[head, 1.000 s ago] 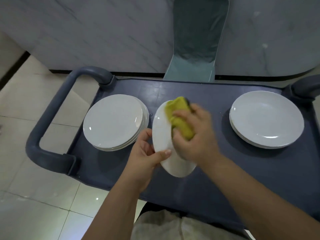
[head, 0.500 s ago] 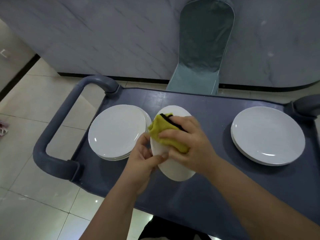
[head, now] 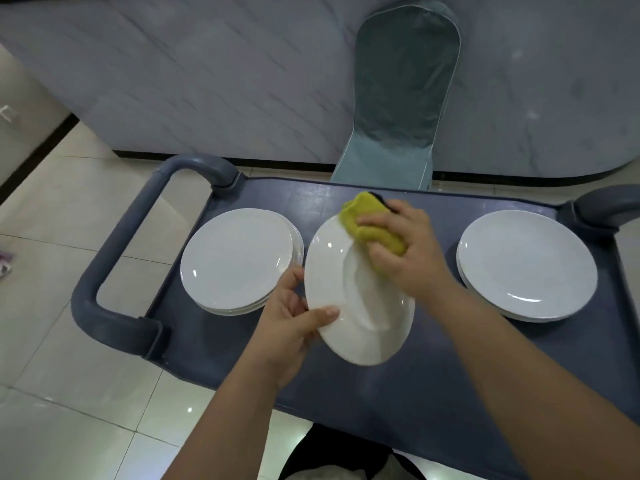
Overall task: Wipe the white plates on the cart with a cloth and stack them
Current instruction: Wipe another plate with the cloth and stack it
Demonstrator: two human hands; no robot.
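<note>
A white plate (head: 349, 306) is held tilted above the middle of the grey-blue cart (head: 433, 393). My left hand (head: 291, 327) grips its left rim, thumb on the face and fingers behind. My right hand (head: 405, 251) grips a bunched yellow cloth (head: 370, 223) and presses it against the plate's upper right part. A stack of white plates (head: 239, 258) lies on the cart to the left. Another stack of white plates (head: 526, 265) lies on the right.
The cart's curved handle (head: 114, 251) juts out at the left, and a second handle (head: 602, 206) shows at the right edge. A chair in a teal cover (head: 401, 98) stands behind the cart against a marble wall. Beige tiled floor surrounds the cart.
My right hand has slid the cloth from the plate's left middle up to its upper right edge. The plate's face has turned more toward the camera.
</note>
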